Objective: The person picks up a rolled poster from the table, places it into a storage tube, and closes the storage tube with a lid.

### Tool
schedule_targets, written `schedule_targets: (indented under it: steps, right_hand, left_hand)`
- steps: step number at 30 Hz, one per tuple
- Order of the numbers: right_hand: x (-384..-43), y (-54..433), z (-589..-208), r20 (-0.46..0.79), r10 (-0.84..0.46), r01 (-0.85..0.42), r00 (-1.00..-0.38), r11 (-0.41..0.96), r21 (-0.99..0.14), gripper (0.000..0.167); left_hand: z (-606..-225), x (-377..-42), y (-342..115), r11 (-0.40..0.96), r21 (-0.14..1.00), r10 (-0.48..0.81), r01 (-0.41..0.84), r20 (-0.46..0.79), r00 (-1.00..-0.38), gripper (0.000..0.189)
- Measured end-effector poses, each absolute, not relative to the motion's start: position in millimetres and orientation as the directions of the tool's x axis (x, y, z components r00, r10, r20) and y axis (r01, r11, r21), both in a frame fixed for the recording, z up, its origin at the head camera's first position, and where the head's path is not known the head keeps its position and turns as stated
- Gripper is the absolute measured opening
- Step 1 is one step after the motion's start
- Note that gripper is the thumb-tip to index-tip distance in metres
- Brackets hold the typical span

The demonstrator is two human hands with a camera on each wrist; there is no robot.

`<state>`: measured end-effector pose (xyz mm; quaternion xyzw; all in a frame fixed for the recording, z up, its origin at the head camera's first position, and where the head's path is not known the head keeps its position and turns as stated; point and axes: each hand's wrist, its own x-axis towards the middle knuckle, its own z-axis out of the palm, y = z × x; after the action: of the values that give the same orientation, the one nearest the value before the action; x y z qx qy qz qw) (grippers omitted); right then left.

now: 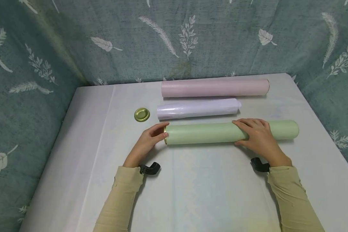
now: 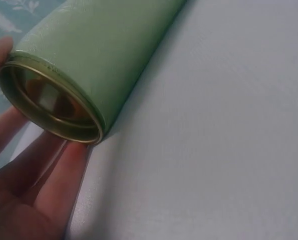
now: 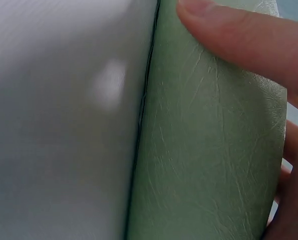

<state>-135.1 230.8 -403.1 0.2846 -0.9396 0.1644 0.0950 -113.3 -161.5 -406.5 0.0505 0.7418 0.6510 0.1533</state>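
A long pale green tube (image 1: 203, 133) lies across the table, its left end closed by a recessed gold metal lid (image 2: 51, 100). My left hand (image 1: 146, 141) holds that end, thumb and fingers on opposite sides of the rim. Farther right along the tube, my right hand (image 1: 258, 137) grips it from above, with the thumb on the near side; in the right wrist view a thumb (image 3: 249, 37) presses the creased green surface. A loose round gold lid (image 1: 141, 114) lies flat on the table beyond my left hand.
Behind the green tube lies a shiny pale lilac roll (image 1: 198, 109) in what looks like plastic film. A pink tube (image 1: 214, 88) lies farther back, near the far edge of the white table (image 1: 206, 193). Leaf-patterned teal cloth (image 1: 220, 38) hangs behind and at both sides.
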Motion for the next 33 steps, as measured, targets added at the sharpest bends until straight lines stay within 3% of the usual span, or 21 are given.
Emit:
schedule_targets:
  steps: [7,13,20,27,33]
  right_hand:
    - [-138,233,-398,0.267,-0.512,-0.575,-0.816,0.768,-0.283,0.078]
    - [-141,230,-394,0.301,-0.445,-0.536,-0.843,0.737,-0.413,0.064]
    - [-133,240,-378,0.294,-0.323,-0.432,-0.9,0.759,-0.487,0.05]
    - [-141,241,-357,0.292,-0.371,-0.467,-0.882,0.77,-0.434,0.047]
    - [-163,235,-339,0.302,-0.457,-0.543,-0.836,0.765,-0.347,0.048]
  left_hand:
    - [-420,-122,-167,0.172,0.978,0.292,-0.115,-0.162,-0.943,0.047]
    - [-418,-121,-176,0.272,0.96,0.276,-0.065,-0.143,-0.951,0.05]
    - [-401,-132,-169,0.443,0.896,0.168,0.008,-0.074,-0.983,0.047]
    - [-394,-155,-166,0.568,0.818,0.036,0.092,0.088,-0.996,0.038]
    - [-399,-160,-169,0.574,0.814,0.006,0.087,0.102,-0.995,0.041]
